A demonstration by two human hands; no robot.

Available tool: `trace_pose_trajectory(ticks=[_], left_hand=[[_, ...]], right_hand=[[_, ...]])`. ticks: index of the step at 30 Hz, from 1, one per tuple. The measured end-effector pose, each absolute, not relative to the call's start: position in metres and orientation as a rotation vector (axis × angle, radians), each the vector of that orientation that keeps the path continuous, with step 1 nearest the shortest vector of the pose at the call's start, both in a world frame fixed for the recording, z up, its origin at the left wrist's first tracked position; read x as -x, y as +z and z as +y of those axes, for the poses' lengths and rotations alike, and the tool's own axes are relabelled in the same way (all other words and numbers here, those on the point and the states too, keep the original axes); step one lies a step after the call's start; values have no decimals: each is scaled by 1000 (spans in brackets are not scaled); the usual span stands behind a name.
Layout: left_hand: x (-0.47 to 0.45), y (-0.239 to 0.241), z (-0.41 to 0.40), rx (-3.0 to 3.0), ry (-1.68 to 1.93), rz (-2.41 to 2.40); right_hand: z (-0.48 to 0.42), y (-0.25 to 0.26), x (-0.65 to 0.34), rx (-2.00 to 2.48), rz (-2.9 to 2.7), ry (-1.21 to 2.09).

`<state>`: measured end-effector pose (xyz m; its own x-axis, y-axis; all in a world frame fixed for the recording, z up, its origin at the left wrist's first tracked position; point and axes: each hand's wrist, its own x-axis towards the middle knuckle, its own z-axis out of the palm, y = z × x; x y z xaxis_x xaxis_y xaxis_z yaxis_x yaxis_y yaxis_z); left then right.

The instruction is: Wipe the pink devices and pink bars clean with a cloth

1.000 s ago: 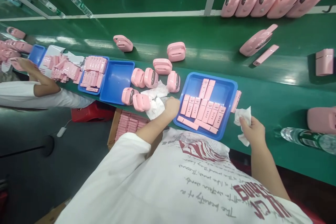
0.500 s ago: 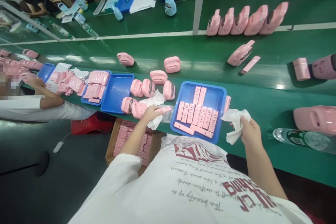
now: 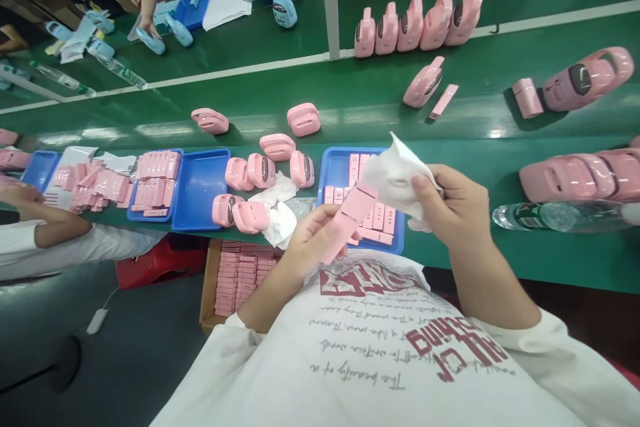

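Note:
My left hand [image 3: 316, 238] is closed around a flat pink plastic piece [image 3: 351, 219], held tilted above the near edge of a blue tray [image 3: 400, 240]. A crumpled white tissue [image 3: 397, 173] is pinched in my right hand [image 3: 453, 207], close beside the upper end of the piece. Rows of similar pink pieces [image 3: 379, 217] lie in the tray, partly hidden by my hands and the tissue. Left of the tray, several rounded pink housings [image 3: 251, 215] stand around another crumpled tissue [image 3: 280, 223].
Further left are a bare blue tray [image 3: 203, 190], a filled tray and a pile of pink pieces [image 3: 93, 183]. A carton [image 3: 213, 280] of pink pieces stands below the bench. A water bottle [image 3: 555, 215] lies at right. Across the divider, another person's hand [image 3: 149, 23] touches a blue housing.
My hands have come together over the tray, the left raising the pink piece and the right bringing the tissue to it. The view has shifted right. Another person's hand has reached a blue housing.

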<state>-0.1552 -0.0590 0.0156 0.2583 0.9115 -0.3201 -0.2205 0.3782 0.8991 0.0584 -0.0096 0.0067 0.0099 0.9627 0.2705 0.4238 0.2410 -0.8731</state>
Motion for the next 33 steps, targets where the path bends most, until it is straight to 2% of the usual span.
trace_pose_trajectory(ticks=[7, 12, 17, 21, 24, 27, 33], left_hand=[[148, 27, -58, -1104, 851, 1187], [148, 23, -57, -1253, 837, 1288], [149, 18, -58, -1161, 842, 1243], [149, 18, -58, -1030, 928, 1194], [149, 17, -58, -1004, 941, 1184], [148, 15, -58, -1000, 937, 1164], [145, 14, -56, -994, 890, 1118]], right_hand=[[-8, 24, -38, 931, -1711, 820], [-4, 21, -26, 961, -1663, 719], [1, 7, -33, 977, -1549, 548], [11, -7, -65, 1222, -1412, 446], [21, -20, -91, 1516, -1547, 549], [23, -22, -101, 1613, -1674, 731], [-5, 10, -57, 1211, -1501, 880]])
